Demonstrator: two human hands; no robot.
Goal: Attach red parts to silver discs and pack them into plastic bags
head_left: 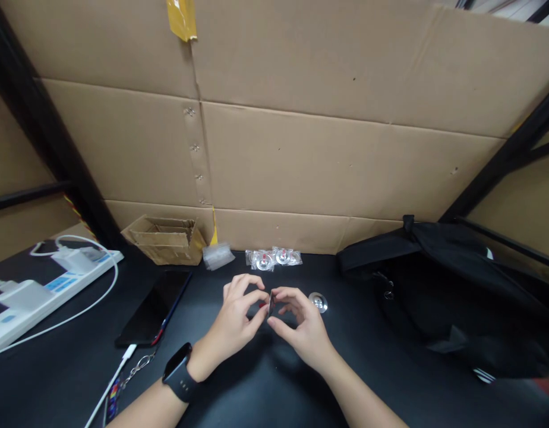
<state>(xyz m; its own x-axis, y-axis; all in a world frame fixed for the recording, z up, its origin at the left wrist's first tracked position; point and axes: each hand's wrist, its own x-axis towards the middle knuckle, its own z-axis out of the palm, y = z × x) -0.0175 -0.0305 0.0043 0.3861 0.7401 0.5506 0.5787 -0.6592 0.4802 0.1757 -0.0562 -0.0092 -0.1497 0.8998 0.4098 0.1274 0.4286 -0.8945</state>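
Between my hands, a thin metal disc (271, 304) stands on edge above the black table. My left hand (242, 309), with a black watch on its wrist, pinches it from the left with thumb and fingers. A bit of red shows by those fingertips; whether it belongs to the disc is hard to make out. From the right, my right hand (301, 318) has its thumb and fingertips on the disc's edge. Just beyond that hand, a shiny round metal piece (318, 302) lies flat on the table. Farther back are clear bags (274, 258) holding similar metal discs with red centres.
A small cardboard box (170, 239) and a stack of clear plastic bags (218, 256) stand along the cardboard wall (292, 154). To the left lie a charging phone (155, 309) and a white power strip (56, 297). A black backpack (457, 297) fills the right side.
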